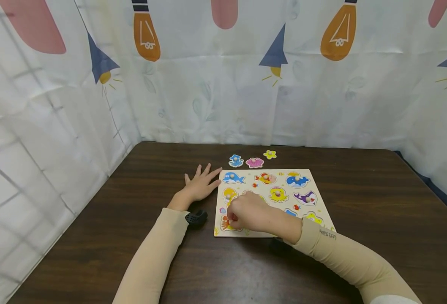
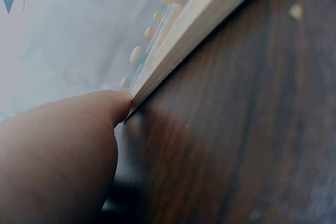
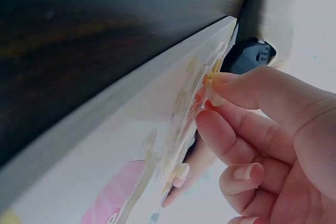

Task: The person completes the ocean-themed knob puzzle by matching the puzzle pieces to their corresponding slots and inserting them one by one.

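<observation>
A pale wooden peg puzzle board (image 1: 260,173) with sea animals lies flat on the table. My right hand (image 1: 252,211) reaches over its lower left part. Thumb and index finger pinch the knob (image 3: 212,95) of an orange puzzle piece (image 1: 225,224), which sits at the board's lower left corner, partly hidden by the hand. My left hand (image 1: 198,186) rests on the table with fingers spread, its fingertips at the board's upper left edge. In the left wrist view, a digit of the left hand (image 2: 68,135) touches the board's side.
Beyond the board's far edge lie a blue piece (image 1: 236,161), a pink shell piece (image 1: 254,163) and a yellow piece (image 1: 270,154). Several knobbed pieces sit in the board, among them a yellow octopus (image 1: 278,195) and a purple whale (image 1: 306,198). A printed curtain (image 1: 223,101) hangs behind the table.
</observation>
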